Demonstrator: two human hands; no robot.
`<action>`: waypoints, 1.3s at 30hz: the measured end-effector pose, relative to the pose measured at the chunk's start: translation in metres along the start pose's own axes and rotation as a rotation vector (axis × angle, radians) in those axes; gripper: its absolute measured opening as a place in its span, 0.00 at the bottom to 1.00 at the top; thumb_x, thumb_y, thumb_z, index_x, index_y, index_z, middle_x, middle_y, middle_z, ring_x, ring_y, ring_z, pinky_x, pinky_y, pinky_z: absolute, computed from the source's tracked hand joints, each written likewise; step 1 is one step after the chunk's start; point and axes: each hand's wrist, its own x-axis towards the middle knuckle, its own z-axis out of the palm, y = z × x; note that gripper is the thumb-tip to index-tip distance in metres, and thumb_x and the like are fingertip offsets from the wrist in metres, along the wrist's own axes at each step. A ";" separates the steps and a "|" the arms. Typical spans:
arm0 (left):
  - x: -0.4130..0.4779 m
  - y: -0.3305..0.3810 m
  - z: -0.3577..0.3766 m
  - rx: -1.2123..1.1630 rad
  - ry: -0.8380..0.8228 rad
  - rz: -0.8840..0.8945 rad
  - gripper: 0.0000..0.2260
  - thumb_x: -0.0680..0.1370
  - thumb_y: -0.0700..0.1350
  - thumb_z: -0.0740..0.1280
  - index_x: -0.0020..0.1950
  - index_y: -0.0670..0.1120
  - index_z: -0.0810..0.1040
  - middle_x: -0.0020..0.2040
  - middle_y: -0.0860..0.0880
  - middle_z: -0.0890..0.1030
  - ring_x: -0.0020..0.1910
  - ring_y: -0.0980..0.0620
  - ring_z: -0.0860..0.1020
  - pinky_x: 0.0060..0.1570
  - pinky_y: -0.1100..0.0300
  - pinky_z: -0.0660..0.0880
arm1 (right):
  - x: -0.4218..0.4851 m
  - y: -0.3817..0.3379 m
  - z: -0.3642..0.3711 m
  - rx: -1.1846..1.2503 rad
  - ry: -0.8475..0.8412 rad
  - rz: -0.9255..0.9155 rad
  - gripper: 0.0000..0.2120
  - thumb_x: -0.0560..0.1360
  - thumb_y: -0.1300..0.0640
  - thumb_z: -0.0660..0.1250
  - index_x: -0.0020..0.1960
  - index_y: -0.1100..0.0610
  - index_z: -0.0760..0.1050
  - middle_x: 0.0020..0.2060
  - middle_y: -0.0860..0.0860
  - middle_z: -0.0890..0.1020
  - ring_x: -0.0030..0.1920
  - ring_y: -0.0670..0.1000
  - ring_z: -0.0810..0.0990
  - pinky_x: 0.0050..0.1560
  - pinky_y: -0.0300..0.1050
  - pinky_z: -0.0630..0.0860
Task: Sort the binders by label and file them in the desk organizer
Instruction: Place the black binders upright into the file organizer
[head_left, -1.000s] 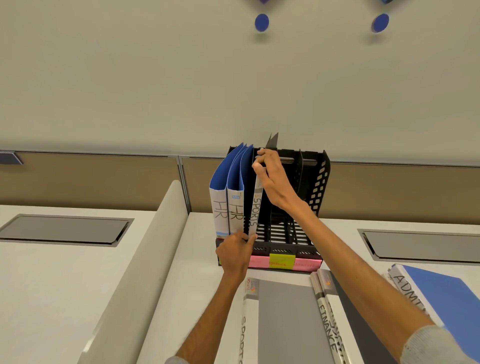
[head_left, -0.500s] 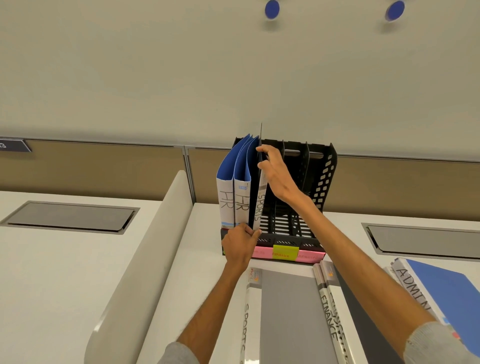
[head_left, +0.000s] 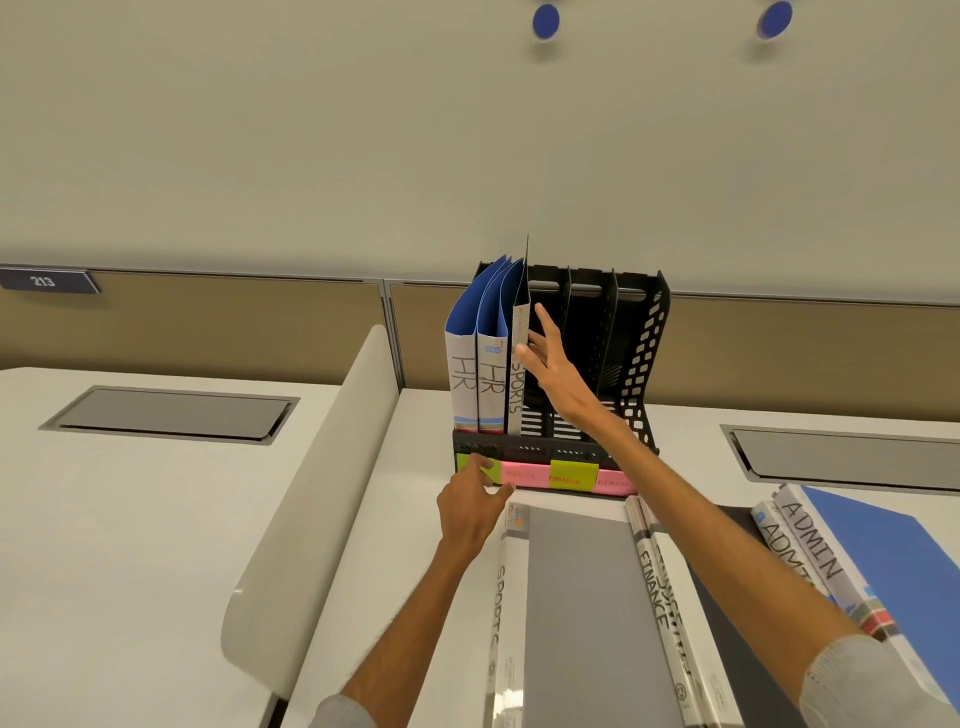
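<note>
A black desk organizer (head_left: 641, 338) stands at the back of the desk. Two blue HR binders (head_left: 475, 374) fill its left slot, and a grey SPORTS binder (head_left: 518, 374) stands upright in the second slot. My right hand (head_left: 553, 371) is open, fingers spread, its thumb touching that binder's spine. My left hand (head_left: 475, 501) hovers open by the organizer's front left corner, over the sticky labels (head_left: 563, 475). On the desk lie another grey SPORTS binder (head_left: 576, 613), two FINANCE binders (head_left: 660, 597) and blue ADMIN binders (head_left: 852, 561).
A white curved divider (head_left: 317, 499) rises left of the desk. Grey cable hatches (head_left: 171, 413) (head_left: 852, 454) are set into the desks on both sides. A beige partition and a pale wall stand behind the organizer.
My right hand has let go of the SPORTS binder's top and slid down with fingers spread. My left hand has dropped from the binder's bottom to the organizer's front edge.
</note>
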 end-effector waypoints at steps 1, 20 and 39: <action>-0.006 -0.002 -0.001 0.001 0.006 -0.002 0.20 0.73 0.60 0.70 0.58 0.51 0.72 0.49 0.53 0.82 0.49 0.53 0.80 0.46 0.59 0.73 | -0.008 0.005 0.003 -0.003 0.003 0.017 0.35 0.79 0.37 0.57 0.77 0.37 0.39 0.78 0.53 0.58 0.76 0.57 0.60 0.73 0.63 0.58; -0.090 -0.011 -0.001 0.059 -0.155 -0.089 0.28 0.74 0.54 0.71 0.68 0.42 0.67 0.65 0.43 0.74 0.60 0.43 0.76 0.56 0.50 0.74 | -0.183 0.105 0.025 -0.173 -0.015 0.437 0.23 0.82 0.48 0.59 0.73 0.58 0.65 0.71 0.55 0.71 0.70 0.55 0.70 0.66 0.49 0.68; -0.144 -0.016 0.024 0.068 -0.342 -0.398 0.28 0.66 0.53 0.78 0.59 0.40 0.73 0.60 0.42 0.76 0.61 0.42 0.72 0.53 0.56 0.70 | -0.258 0.130 0.054 -0.306 0.013 0.490 0.21 0.83 0.52 0.57 0.73 0.60 0.65 0.70 0.56 0.69 0.71 0.55 0.66 0.73 0.49 0.63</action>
